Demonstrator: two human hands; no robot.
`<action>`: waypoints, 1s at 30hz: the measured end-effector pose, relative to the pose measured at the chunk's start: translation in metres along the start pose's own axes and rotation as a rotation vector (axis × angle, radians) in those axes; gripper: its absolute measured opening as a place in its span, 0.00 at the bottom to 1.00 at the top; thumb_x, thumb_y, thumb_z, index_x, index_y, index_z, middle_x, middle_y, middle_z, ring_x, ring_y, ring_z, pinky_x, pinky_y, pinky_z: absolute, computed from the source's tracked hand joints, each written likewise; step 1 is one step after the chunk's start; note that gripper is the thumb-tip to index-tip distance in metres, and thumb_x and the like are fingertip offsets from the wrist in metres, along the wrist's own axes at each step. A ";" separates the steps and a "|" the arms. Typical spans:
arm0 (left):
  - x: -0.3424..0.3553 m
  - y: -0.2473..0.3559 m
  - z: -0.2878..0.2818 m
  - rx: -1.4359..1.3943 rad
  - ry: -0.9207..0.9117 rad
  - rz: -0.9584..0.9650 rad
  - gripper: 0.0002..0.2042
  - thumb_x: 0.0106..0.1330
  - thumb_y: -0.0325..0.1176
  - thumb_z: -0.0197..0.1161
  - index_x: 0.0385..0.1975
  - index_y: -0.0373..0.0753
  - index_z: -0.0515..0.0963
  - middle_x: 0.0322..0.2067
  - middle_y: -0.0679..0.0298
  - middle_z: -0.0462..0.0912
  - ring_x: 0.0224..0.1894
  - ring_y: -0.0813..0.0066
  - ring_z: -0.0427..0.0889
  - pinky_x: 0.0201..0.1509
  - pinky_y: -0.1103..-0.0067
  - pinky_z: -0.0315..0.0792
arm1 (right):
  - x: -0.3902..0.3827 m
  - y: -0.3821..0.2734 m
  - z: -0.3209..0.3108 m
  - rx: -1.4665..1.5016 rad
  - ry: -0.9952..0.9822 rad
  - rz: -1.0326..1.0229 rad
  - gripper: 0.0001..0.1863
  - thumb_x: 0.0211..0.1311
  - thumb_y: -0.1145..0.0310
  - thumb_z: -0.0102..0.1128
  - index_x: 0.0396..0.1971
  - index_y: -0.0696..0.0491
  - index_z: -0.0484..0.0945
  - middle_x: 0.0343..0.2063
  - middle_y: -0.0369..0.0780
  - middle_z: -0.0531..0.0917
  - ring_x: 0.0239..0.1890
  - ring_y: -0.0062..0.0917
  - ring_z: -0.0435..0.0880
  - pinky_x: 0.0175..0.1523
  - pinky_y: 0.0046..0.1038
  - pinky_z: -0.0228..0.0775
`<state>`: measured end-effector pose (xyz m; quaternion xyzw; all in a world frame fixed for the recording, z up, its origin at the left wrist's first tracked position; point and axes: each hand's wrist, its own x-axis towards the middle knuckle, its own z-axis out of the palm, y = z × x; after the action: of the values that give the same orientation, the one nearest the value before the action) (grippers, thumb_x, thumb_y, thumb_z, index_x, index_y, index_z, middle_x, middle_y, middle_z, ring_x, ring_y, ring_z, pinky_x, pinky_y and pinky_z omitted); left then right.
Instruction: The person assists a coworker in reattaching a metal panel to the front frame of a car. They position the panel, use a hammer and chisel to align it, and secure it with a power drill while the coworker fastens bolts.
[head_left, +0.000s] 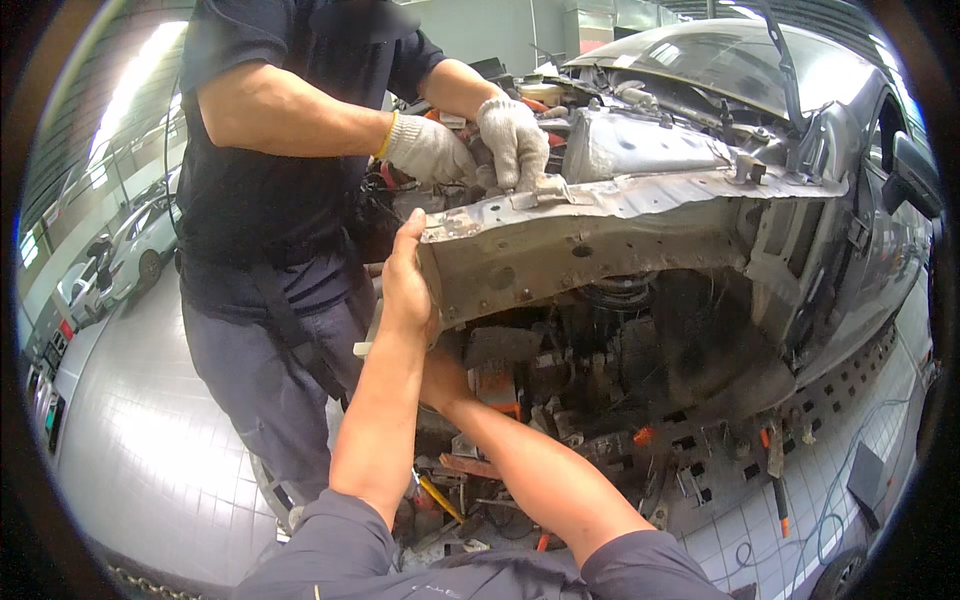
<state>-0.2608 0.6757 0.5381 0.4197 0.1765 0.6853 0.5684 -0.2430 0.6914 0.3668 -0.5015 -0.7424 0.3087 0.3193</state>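
Observation:
My left hand grips the left end of a bent, scuffed metal body panel at the front of a stripped car, its thumb near the top edge. My right hand reaches beneath that end, behind my left forearm; its fingers are hidden. Just above, a co-worker's gloved left hand and gloved right hand are down among engine-bay parts at the panel's top edge. The silver inner structure runs behind them, and the dark open wheel-arch cavity lies below the panel.
The co-worker stands close at my left. A perforated metal platform with scattered tools and orange-handled items is below. A blue hose lies on the tiled floor at right. The car's side mirror juts out right. A white car is farther left.

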 end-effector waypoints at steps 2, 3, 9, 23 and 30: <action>0.001 0.002 -0.003 0.002 0.019 0.012 0.21 0.69 0.46 0.50 0.44 0.32 0.78 0.43 0.56 0.82 0.44 0.65 0.81 0.53 0.71 0.72 | -0.002 -0.007 0.002 0.024 0.030 0.069 0.25 0.59 0.50 0.53 0.42 0.58 0.78 0.44 0.55 0.80 0.49 0.47 0.78 0.49 0.43 0.70; 0.002 0.000 -0.007 -0.012 0.015 0.019 0.21 0.69 0.46 0.50 0.44 0.32 0.78 0.43 0.56 0.82 0.44 0.65 0.81 0.53 0.71 0.72 | -0.005 -0.008 0.004 0.023 0.043 0.056 0.25 0.59 0.50 0.53 0.43 0.58 0.78 0.44 0.55 0.80 0.49 0.47 0.78 0.50 0.42 0.70; 0.005 -0.004 -0.005 -0.002 -0.004 0.044 0.21 0.69 0.47 0.50 0.44 0.32 0.78 0.43 0.55 0.82 0.45 0.64 0.81 0.53 0.71 0.72 | 0.007 0.003 0.014 -0.004 0.071 0.048 0.25 0.59 0.50 0.52 0.40 0.59 0.79 0.41 0.56 0.81 0.47 0.49 0.79 0.49 0.44 0.71; 0.006 -0.003 -0.009 -0.027 -0.040 0.032 0.21 0.69 0.47 0.50 0.44 0.32 0.78 0.43 0.56 0.82 0.44 0.63 0.81 0.53 0.71 0.72 | -0.006 -0.015 -0.011 0.078 0.096 0.012 0.32 0.61 0.43 0.47 0.35 0.61 0.81 0.38 0.59 0.80 0.45 0.52 0.80 0.49 0.47 0.71; 0.009 -0.005 0.000 -0.004 -0.021 0.046 0.21 0.69 0.46 0.49 0.46 0.32 0.77 0.44 0.56 0.82 0.45 0.63 0.81 0.54 0.71 0.72 | 0.012 0.006 0.003 0.108 0.076 -0.079 0.34 0.59 0.41 0.48 0.42 0.62 0.79 0.42 0.60 0.79 0.49 0.51 0.78 0.53 0.45 0.70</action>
<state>-0.2575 0.6858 0.5373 0.4297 0.1593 0.6940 0.5553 -0.2462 0.7042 0.3625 -0.4652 -0.7313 0.3161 0.3860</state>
